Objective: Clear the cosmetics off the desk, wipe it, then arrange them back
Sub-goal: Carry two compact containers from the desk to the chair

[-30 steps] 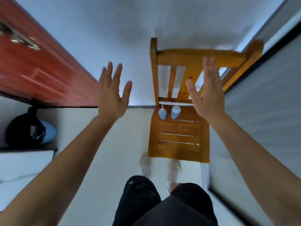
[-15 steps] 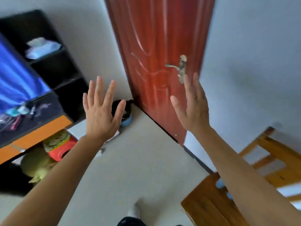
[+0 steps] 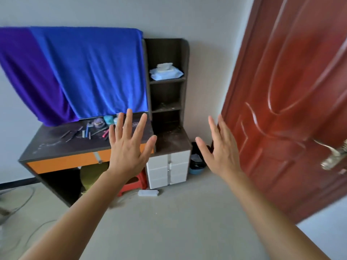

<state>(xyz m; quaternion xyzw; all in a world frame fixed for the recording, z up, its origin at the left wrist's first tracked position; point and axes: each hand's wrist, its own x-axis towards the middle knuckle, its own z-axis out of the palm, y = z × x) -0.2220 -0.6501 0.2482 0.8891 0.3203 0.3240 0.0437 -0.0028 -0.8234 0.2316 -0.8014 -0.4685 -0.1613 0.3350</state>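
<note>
The cosmetics [image 3: 93, 128] lie scattered toward the back right of the dark desk [image 3: 56, 145]: a loose fan of pencils [image 3: 85, 131] with one pink stick [image 3: 105, 133] among them, and a round jar [image 3: 98, 122] and a teal tub [image 3: 108, 119] just behind, close under the hanging cloth; the smaller pieces are too blurred on my feed to tell apart; pale smears mark the front left of the top.

My left hand [image 3: 129, 147] is raised in the air short of the desk, back toward me, fingers straight and fanned wide, gripping nothing; in my view it covers the desk's right end; my right hand [image 3: 221, 151] is up beside it, well apart, fingers straight and only slightly parted, also free of any hold.

An orange drawer front [image 3: 65, 162] runs under the top; a blue cloth [image 3: 90, 72] and a purple cloth [image 3: 28, 81] hang over whatever stands at the back of the desk; to the right rises a dark shelf unit [image 3: 167, 119] with a pack of wipes [image 3: 166, 72] on its upper shelf, and white drawers [image 3: 167, 169] below it.

Under the desk I make out a red stool [image 3: 135, 182] and a yellow-green shape [image 3: 92, 175]; a small white box [image 3: 147, 193] lies on the floor [image 3: 169, 222] before the drawers; a blue bin [image 3: 196, 166] with a black liner sits between the drawers and the red door [image 3: 291, 109], whose metal handle [image 3: 334, 158] shows at the right edge; cables [image 3: 22, 203] trail across the floor at left.
</note>
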